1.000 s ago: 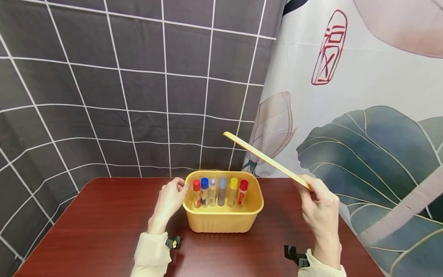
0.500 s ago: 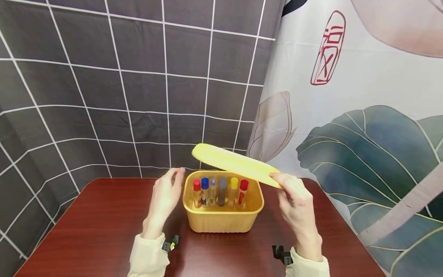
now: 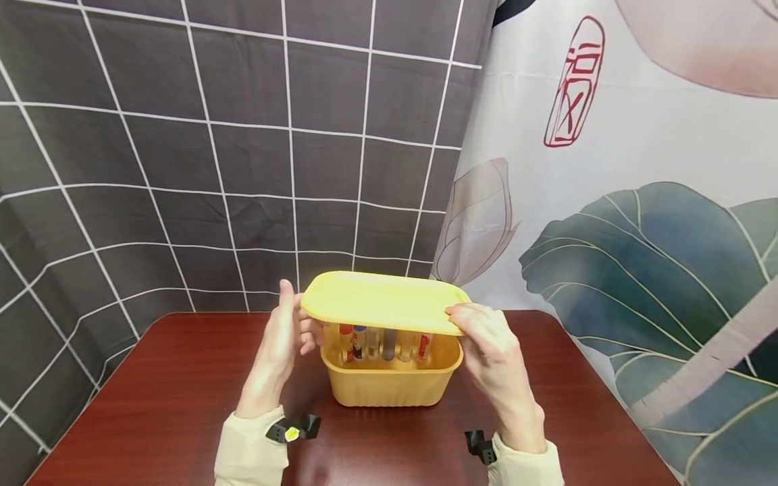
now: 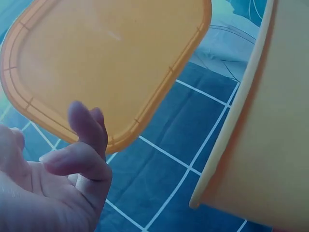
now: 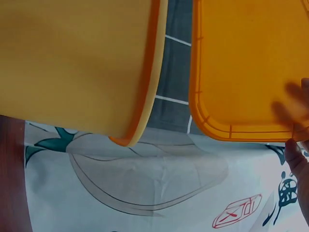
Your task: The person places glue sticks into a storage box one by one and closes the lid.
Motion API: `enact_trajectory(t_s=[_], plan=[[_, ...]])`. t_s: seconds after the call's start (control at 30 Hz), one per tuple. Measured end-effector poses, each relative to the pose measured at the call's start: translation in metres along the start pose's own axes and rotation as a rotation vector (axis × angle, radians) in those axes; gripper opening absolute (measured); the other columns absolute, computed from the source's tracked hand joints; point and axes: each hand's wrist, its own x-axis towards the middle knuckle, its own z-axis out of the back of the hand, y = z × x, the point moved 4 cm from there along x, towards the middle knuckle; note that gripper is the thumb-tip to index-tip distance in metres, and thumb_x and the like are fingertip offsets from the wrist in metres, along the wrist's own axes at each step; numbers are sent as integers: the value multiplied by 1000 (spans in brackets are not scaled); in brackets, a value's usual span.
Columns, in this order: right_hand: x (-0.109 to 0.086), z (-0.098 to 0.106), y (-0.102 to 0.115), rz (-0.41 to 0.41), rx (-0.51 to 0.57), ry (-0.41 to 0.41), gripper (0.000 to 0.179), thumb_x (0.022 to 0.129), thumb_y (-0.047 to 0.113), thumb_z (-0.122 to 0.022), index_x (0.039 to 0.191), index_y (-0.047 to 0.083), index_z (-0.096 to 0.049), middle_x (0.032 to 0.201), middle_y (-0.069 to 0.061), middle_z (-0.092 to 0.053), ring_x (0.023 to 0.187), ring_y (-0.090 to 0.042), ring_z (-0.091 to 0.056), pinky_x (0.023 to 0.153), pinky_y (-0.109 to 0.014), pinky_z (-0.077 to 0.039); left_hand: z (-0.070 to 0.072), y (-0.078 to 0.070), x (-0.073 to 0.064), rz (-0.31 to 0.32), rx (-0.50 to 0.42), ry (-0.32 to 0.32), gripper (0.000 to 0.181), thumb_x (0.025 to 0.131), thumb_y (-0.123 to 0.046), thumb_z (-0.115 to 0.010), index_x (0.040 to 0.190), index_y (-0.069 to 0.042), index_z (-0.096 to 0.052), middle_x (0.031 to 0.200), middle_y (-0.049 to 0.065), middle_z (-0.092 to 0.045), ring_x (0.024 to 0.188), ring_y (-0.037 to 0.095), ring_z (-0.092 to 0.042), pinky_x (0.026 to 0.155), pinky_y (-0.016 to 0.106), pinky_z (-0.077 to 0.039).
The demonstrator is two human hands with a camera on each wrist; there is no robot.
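Note:
A yellow plastic lid hangs tilted over a yellow plastic box, its near edge raised above the rim. My right hand pinches the lid's right end between thumb and fingers; in the right wrist view the thumb lies at the edge of the lid. At the lid's left end is my left hand, thumb up and fingers loosely bent. The left wrist view shows its fingers at the corner of the lid. Inside the box stand several capped tubes like glue sticks, their tops partly hidden.
The box stands on a dark red table, towards its far edge. Behind it hangs a grey cloth with white grid lines. A white cloth with leaf patterns hangs at the right.
The lid has come left and down from the right, turning from edge-on to lie over the box. My right hand moved left with it. My left hand left the box rim and came to the lid.

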Motion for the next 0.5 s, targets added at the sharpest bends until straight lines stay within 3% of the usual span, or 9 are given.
enact_trajectory(t_s=[0.07,0.17,0.33,0.5], plan=[[1,-2,1,9,-3,12,23,101,18,-54,99,1,-71,102,-11,-70,96,-33,-64,81,-37,-41,3,2,1,28,-31,8,63,99,-63,-28,91,-8,-56,57,4,-48,44,14,-43,40,19,-31],[0,-5,2,17,-15,28,23,101,17,-53,99,2,-70,104,-10,-70,97,-32,-64,80,-37,-40,5,5,4,14,-68,33,56,100,-58,-35,82,-10,-57,54,1,-41,42,12,-39,40,19,-29],[-2,-5,-2,0,-26,56,16,93,9,-58,101,2,-70,107,-10,-69,99,-32,-64,82,-37,-40,8,12,9,10,-141,44,38,103,-32,-51,72,-11,-61,53,1,-50,41,11,-41,41,21,-31],[-5,-4,-8,-66,-10,68,21,79,-5,-67,99,1,-69,111,-13,-69,107,-34,-62,97,-33,-41,7,17,11,76,-201,18,23,100,-14,-52,82,-9,-65,63,1,-58,51,11,-51,44,22,-36]])
